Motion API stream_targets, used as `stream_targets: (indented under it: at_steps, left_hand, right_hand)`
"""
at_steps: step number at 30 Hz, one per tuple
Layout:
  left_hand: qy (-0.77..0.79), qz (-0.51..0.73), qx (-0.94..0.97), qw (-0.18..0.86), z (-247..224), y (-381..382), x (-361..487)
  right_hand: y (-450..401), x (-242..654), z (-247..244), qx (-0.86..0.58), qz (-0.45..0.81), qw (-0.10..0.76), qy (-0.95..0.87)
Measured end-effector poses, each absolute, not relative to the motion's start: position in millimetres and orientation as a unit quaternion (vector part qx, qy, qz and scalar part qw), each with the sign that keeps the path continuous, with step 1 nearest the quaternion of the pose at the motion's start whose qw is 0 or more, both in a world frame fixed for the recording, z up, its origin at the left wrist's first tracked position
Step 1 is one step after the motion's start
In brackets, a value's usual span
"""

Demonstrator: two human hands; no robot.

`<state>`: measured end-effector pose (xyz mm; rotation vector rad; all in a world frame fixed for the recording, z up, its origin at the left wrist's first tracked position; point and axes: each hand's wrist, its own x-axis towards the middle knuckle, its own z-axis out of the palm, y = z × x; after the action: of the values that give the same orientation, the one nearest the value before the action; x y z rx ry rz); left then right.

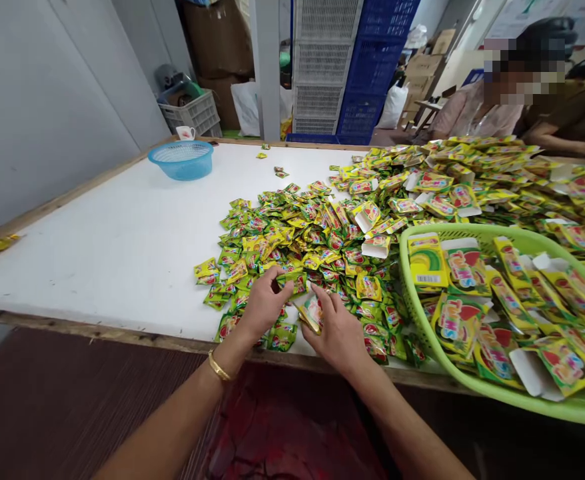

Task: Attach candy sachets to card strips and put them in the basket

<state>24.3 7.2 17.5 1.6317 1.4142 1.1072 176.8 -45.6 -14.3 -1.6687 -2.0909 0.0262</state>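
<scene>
Near the table's front edge my left hand (266, 303) pinches a small green and yellow candy packet (295, 283) between thumb and fingers. Close beside it my right hand (340, 330) grips a small printed box (311, 311), whose white open flap faces the packet. The packet is at the box's opening; whether any of it is inside I cannot tell. A heap of similar loose packets (292, 233) spreads around and behind both hands. To the right, a green plastic basket (406, 280) holds several yellow and green boxes (465, 267), some with open flaps.
A large pile of boxes (497, 180) covers the right side of the white table (122, 240). Toward the back left stand a blue basket (182, 167) and a cup (185, 133). Stacked crates (325, 67) rise behind the table. A person (477, 113) sits across at the right.
</scene>
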Motion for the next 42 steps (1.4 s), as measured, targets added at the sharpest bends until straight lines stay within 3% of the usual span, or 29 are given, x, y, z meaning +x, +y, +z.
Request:
stream_targets:
  at_steps: [11, 17, 21, 24, 34, 42]
  left_hand:
    - [0.534, 0.271, 0.709, 0.374, 28.9, 10.7, 8.9]
    - [0.492, 0.315, 0.745, 0.322, 34.6, 2.7, 14.5]
    - [0.482, 0.369, 0.661, 0.44, 35.8, -0.8, 15.1]
    - [0.471, 0.337, 0.631, 0.515, 39.6, 2.7, 8.9]
    - [0.487, 0.226, 0.769, 0.348, 56.3, 3.3, 15.6]
    - [0.443, 0.263, 0.725, 0.457, 55.6, 1.0, 0.9]
  right_hand:
    - [-45.0, 180.9, -16.0, -0.554, -0.056, 0.201, -0.806]
    - [-45.6, 179.6, -12.6, -0.519, -0.071, 0.217, -0.823]
    - [-46.0, 180.1, -11.6, -0.507, -0.075, 0.262, -0.818]
    - [-46.6, 180.4, -10.0, -0.486, -0.067, 0.29, -0.822]
    - [-45.7, 179.7, -13.9, -0.459, -0.08, 0.288, -0.837]
    - [-45.4, 183.5, -14.7, -0.477, -0.056, 0.301, -0.824]
